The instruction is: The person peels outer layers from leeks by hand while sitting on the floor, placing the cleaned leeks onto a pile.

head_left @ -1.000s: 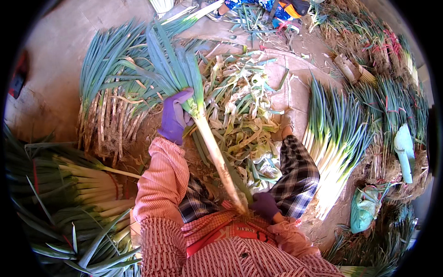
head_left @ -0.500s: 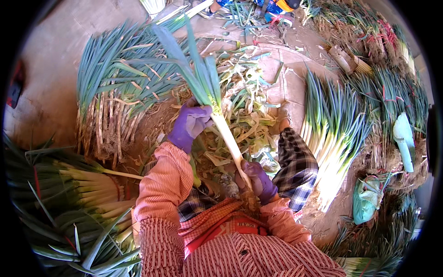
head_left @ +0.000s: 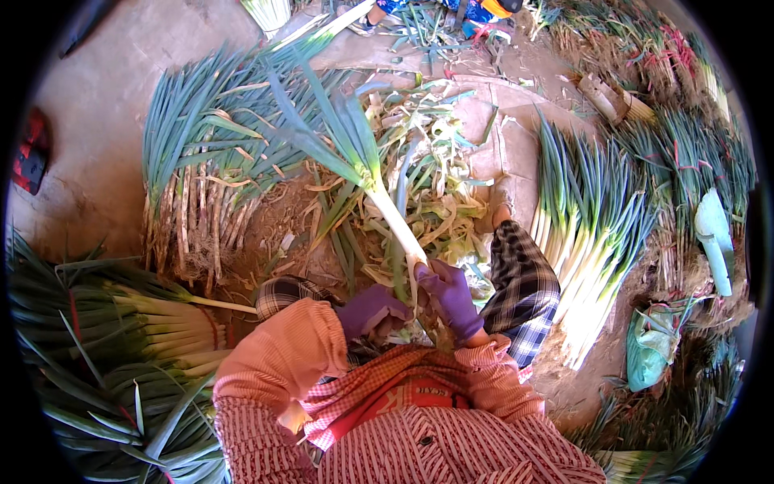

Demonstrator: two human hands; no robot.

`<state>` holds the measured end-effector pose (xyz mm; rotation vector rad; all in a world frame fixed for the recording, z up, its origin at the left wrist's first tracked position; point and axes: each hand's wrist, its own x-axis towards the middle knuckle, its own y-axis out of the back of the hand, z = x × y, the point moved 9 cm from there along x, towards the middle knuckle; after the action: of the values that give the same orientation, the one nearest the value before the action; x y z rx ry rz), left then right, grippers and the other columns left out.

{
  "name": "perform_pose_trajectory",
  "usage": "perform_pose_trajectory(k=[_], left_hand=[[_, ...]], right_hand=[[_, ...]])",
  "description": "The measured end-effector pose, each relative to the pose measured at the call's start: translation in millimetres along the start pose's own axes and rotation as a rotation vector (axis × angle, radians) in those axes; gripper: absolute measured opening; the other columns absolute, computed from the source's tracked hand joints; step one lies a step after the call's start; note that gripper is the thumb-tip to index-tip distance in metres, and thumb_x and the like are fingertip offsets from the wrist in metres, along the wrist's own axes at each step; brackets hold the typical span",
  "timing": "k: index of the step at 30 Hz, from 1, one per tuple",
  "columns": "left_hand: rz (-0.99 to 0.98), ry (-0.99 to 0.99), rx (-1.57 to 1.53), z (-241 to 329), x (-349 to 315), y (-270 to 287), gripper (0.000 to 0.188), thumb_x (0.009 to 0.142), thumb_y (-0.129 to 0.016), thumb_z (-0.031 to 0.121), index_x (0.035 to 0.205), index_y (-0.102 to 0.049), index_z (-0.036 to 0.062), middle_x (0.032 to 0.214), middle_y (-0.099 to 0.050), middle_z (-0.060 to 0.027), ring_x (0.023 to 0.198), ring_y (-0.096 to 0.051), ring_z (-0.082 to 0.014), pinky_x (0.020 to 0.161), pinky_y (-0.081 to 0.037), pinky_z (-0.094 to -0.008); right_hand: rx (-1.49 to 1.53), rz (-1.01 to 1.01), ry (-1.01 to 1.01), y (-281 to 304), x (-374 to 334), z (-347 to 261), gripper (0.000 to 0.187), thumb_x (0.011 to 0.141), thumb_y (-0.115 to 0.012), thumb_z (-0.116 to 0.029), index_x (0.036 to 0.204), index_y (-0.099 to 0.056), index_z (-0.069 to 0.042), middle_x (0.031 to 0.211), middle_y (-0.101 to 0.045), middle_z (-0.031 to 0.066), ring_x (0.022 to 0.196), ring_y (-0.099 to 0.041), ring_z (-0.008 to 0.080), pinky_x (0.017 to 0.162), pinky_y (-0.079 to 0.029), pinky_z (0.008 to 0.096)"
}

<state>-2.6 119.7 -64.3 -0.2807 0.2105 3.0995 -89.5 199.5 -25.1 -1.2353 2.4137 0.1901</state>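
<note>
A long green onion (head_left: 391, 211) slants across the middle, its green leaves pointing up and away and its pale stalk running down to my lap. My right hand (head_left: 453, 298), in a purple glove, is closed round the lower stalk. My left hand (head_left: 372, 313), gloved alike, is curled closed beside the root end. A thin pale strip of peel (head_left: 414, 294) hangs from the stalk between the hands; whether the left fingers hold it is hidden. Beneath the stalk lies a heap of peeled leaves and skins (head_left: 439, 173).
Untrimmed green onions (head_left: 197, 194) lie at far left, with tied bundles (head_left: 173, 323) nearer. Cleaned green onions (head_left: 584, 234) lie right of my knee. Further right are more bundles (head_left: 673, 161) and a green plastic bag (head_left: 649, 347). Part of another person (head_left: 480, 12) shows at the top.
My left hand has come off the upper stalk below the leaves and moved down toward my lap, near the root end. My right hand keeps its hold on the lower stalk.
</note>
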Motion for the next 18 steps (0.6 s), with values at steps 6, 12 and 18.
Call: perform_pose_trajectory(k=[6, 12, 18], left_hand=[[0.503, 0.022, -0.734, 41, 21, 124, 0.028, 0.090, -0.058, 0.030, 0.087, -0.062, 0.0024, 0.060, -0.055, -0.0074, 0.040, -0.048, -0.0140, 0.033, -0.036, -0.0281], [0.617, -0.038, -0.838, 45, 46, 133, 0.035, 0.084, -0.059, 0.028, 0.103, -0.063, -0.0007, 0.067, -0.059, -0.0055, 0.034, -0.035, -0.0082, 0.031, -0.026, -0.0250], [0.675, 0.011, -0.737, 35, 40, 160, 0.032, 0.082, -0.060, 0.025, 0.095, -0.063, -0.0042, 0.065, -0.060, -0.0097, 0.033, -0.041, -0.0113, 0.029, -0.031, -0.0249]], right_hand=[[-0.011, -0.064, 0.074, -19, -20, 14, 0.028, 0.092, -0.059, -0.028, 0.090, -0.058, 0.000, 0.061, -0.051, 0.0030, 0.045, -0.045, 0.0099, 0.044, -0.035, 0.0241], [0.288, -0.287, -0.063, -42, 3, -16, 0.060, 0.097, -0.033, -0.053, 0.100, -0.060, 0.000, 0.070, -0.062, 0.0087, 0.047, -0.055, 0.0137, 0.042, -0.043, 0.0238], [-0.294, -0.295, 0.143, -40, 13, -8, 0.038, 0.097, -0.039, -0.035, 0.102, -0.056, -0.001, 0.068, -0.062, 0.0155, 0.052, -0.061, 0.0238, 0.047, -0.048, 0.0317]])
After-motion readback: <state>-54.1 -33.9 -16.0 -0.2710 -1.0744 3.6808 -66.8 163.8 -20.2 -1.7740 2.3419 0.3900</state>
